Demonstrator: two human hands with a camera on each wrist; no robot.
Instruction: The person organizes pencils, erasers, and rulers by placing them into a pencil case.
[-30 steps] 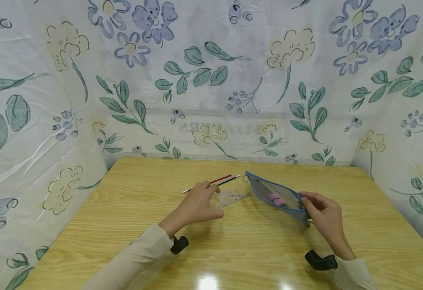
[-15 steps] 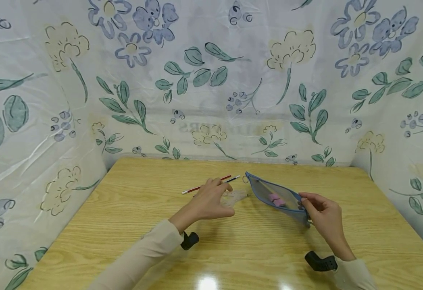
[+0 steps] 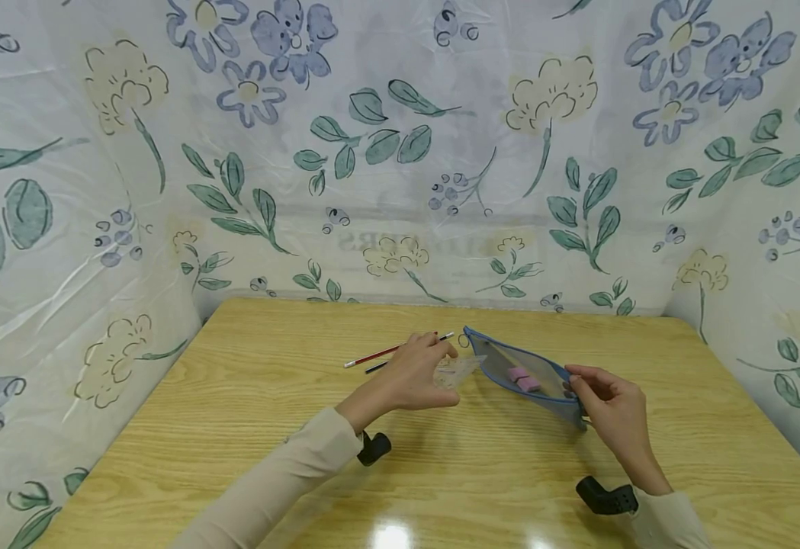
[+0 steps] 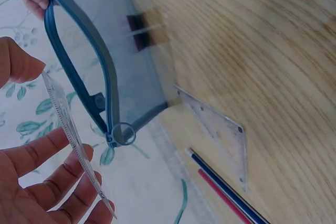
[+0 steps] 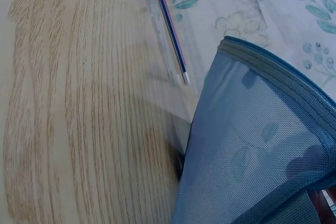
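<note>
My left hand (image 3: 416, 374) pinches a clear plastic set square (image 4: 79, 140) with a ruler scale along its edge, thumb on one side and fingers on the other. It is held up close to the left end of a blue mesh zip pouch (image 3: 563, 409). The pouch's mouth gapes, and small pink blocks (image 3: 525, 379) show inside. At the pouch's right end, my right hand (image 3: 615, 404) grips the zip edge between thumb and fingers. A second clear set square (image 4: 220, 135) lies flat on the table below the left hand, mostly hidden in the head view.
A red pencil (image 3: 368, 357) and a dark blue pencil (image 4: 215, 174) lie side by side behind the left hand. The wooden table (image 3: 269, 366) meets a floral cloth (image 3: 400, 191) at its back and sides. Black wrist mounts (image 3: 375, 448) hang under both forearms.
My left hand has moved right toward the pouch, bringing the clear set square up to its left end. The right hand and pouch have stayed almost still.
</note>
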